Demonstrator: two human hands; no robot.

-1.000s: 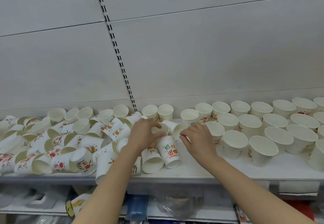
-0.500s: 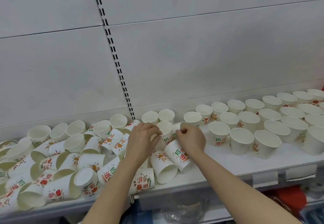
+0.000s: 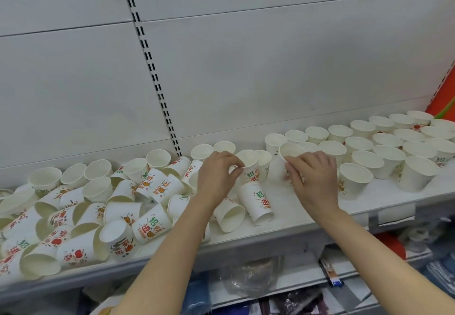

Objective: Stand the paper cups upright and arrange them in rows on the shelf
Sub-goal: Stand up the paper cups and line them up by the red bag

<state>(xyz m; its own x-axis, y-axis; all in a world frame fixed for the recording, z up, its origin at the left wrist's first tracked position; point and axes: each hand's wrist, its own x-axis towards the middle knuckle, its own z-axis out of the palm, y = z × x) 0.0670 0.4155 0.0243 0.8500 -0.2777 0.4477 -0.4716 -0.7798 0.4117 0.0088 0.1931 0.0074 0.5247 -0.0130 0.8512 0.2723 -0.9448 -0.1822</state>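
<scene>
White paper cups with red and green print cover the white shelf (image 3: 307, 221). On the right, several cups (image 3: 391, 157) stand upright in rows. On the left, a jumble of cups (image 3: 103, 211) lies tipped over. My left hand (image 3: 216, 174) pinches the rim of an upright cup (image 3: 250, 167) at the middle. My right hand (image 3: 312, 179) grips a tilted cup (image 3: 285, 159) beside the rows. Two fallen cups (image 3: 258, 202) lie just in front of my hands.
A white back panel with a slotted upright (image 3: 150, 68) rises behind the shelf. An orange-red post (image 3: 445, 93) stands at the far right. A lower shelf (image 3: 295, 287) holds plastic bags and packaged goods. Bare shelf surface shows at the front right.
Both hands have lifted cups out of the middle of the pile; the right hand has moved its cup rightwards to the rows. The view has shifted left.
</scene>
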